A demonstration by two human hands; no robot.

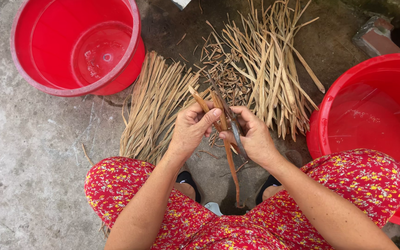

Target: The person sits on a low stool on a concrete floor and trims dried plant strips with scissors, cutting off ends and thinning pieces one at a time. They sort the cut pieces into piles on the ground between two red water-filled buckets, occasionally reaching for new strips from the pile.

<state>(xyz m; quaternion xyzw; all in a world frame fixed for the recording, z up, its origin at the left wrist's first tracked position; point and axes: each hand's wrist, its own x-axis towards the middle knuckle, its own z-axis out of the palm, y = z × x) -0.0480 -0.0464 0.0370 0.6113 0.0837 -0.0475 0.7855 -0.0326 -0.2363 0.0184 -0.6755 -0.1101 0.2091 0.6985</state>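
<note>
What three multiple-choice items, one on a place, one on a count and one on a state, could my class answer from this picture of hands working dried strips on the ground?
1. Where does the thin flat bundle of strips lie?
A. Inside a tub
B. On the ground below the upper-left tub
C. Across the person's knees

2. How many red tubs show?
A. One
B. Two
C. Three

3. What are the hands doing?
A. Both resting open on the ground
B. Both closed on a strip, with a blade in the right hand
C. Lifting a tub

Answers:
1 B: the bundle fans out on the concrete just under that tub.
2 B: one at upper left, the right tub at the edge.
3 B: the left hand pinches the strip beside the right hand's blade.
</note>
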